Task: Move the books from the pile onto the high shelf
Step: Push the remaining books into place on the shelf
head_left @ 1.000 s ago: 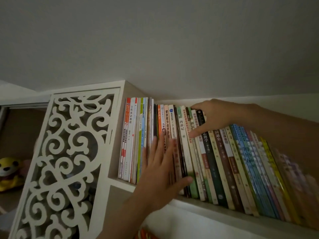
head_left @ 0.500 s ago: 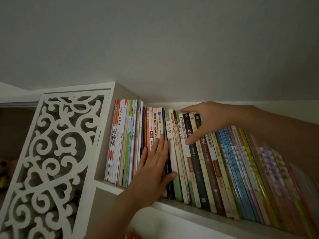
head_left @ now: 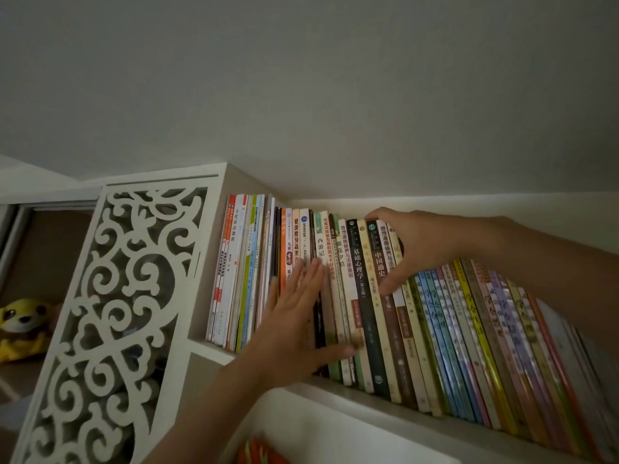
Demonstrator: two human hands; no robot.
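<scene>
The books [head_left: 355, 296] stand spine-out in a tight, right-leaning row on the high shelf [head_left: 402, 401]. The left hand [head_left: 294, 326] lies flat, fingers spread, against the spines left of the dark psychology volume [head_left: 363, 296]. The right hand [head_left: 412, 246], just right of it, curls over several book tops, thumb on a spine. Stiff, fairly light paperbacks probably; best pushed at the spines.

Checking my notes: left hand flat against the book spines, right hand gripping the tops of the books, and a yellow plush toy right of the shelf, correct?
Not quite. The head view shows the yellow plush toy left of the shelf, behind the carved panel. The hands are as stated.
</scene>
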